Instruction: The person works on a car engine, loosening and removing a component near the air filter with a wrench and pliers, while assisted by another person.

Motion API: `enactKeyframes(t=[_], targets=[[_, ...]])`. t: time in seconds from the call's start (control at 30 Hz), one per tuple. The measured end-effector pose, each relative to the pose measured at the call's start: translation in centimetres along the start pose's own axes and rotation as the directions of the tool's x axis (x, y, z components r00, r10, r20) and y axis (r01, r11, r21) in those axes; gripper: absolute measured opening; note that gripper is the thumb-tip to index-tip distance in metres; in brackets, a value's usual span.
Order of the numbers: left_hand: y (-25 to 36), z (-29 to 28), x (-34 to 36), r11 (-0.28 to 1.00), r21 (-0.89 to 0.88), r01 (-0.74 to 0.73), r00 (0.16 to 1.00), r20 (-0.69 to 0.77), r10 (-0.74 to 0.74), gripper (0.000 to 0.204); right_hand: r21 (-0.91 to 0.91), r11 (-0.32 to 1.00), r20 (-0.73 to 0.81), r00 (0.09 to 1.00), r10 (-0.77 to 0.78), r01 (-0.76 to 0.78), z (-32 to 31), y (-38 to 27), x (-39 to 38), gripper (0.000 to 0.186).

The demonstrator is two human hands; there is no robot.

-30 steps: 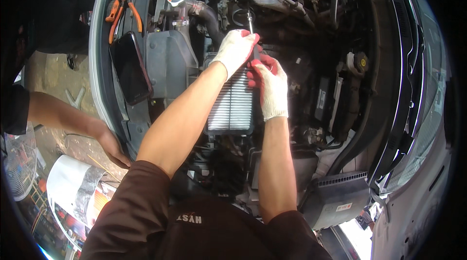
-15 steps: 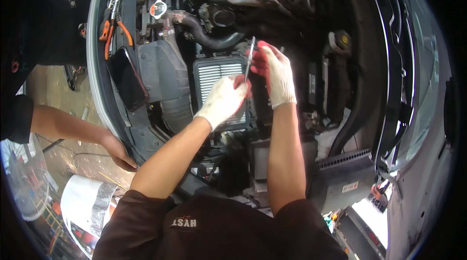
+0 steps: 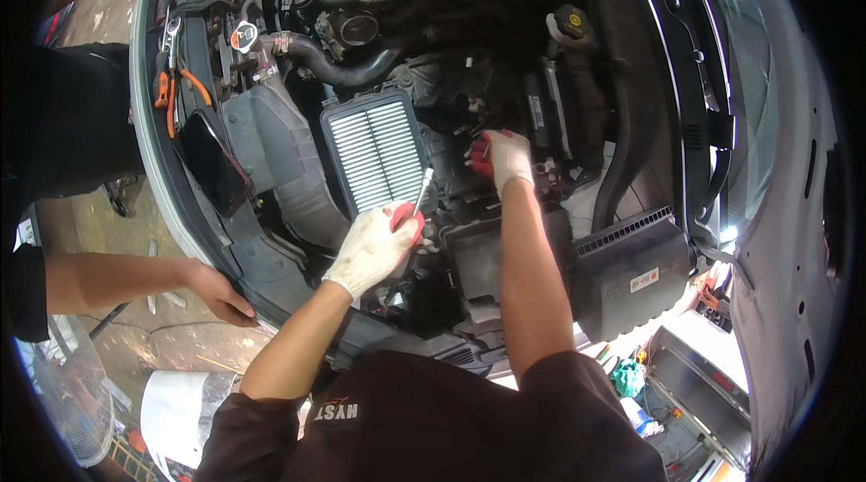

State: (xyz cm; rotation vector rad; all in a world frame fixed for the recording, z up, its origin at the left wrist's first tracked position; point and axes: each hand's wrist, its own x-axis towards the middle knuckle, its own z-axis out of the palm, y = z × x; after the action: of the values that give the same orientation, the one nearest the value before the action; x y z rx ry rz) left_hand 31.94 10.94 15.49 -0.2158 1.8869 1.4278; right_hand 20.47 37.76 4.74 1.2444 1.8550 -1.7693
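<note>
A white pleated air filter in a dark frame (image 3: 365,135) lies in the engine bay. My left hand (image 3: 370,247), in a white glove with red palm, is closed round a slim silver shaft tool (image 3: 423,183) at the filter's lower-right edge, the tool pointing up and away. My right hand (image 3: 501,159), gloved likewise, is among dark engine parts right of the filter, fingers curled; whether they hold anything small is unclear. A dark battery-like box (image 3: 478,270) lies below, between my forearms.
At left, pliers (image 3: 189,85), a wrench (image 3: 173,36) and a black phone (image 3: 209,157) rest along the car's front edge. A co-worker's bare hand (image 3: 221,297) is at that edge. A dark plastic cover (image 3: 631,266) sits lower right; a fan (image 3: 77,410) stands lower left.
My hands have separated: the left moved down toward me with the tool, the right moved away from the tool and down among the parts right of the filter. More of the filter shows.
</note>
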Motion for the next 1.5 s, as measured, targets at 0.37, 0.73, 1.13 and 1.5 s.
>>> enactKeyframes(t=[0.37,0.73,1.13,1.5], targets=[[-2.5,-1.3,-4.2,0.982,-0.185,0.037,0.999,-0.003,-0.039,0.032,-0.207,0.970,-0.224,0.959,-0.174,0.128,-1.6,2.5,3.0,0.046],[-0.4,1.7,-13.6,0.913,-0.408,0.007,1.000,0.020,0.001,0.030,-0.099,0.857,0.137,0.860,-0.491,0.505,-5.3,1.6,-21.5,0.030],[-8.8,5.1,-30.1,0.900,0.059,-0.431,0.901,-0.018,0.433,0.060,0.210,0.966,0.711,0.654,-0.258,0.152,-8.0,12.9,-37.7,0.040],[-7.4,2.3,-34.8,0.869,0.287,-0.403,0.915,0.124,0.383,0.052,0.136,0.967,0.638,0.728,-0.251,0.214,-7.6,12.7,-43.9,0.025]])
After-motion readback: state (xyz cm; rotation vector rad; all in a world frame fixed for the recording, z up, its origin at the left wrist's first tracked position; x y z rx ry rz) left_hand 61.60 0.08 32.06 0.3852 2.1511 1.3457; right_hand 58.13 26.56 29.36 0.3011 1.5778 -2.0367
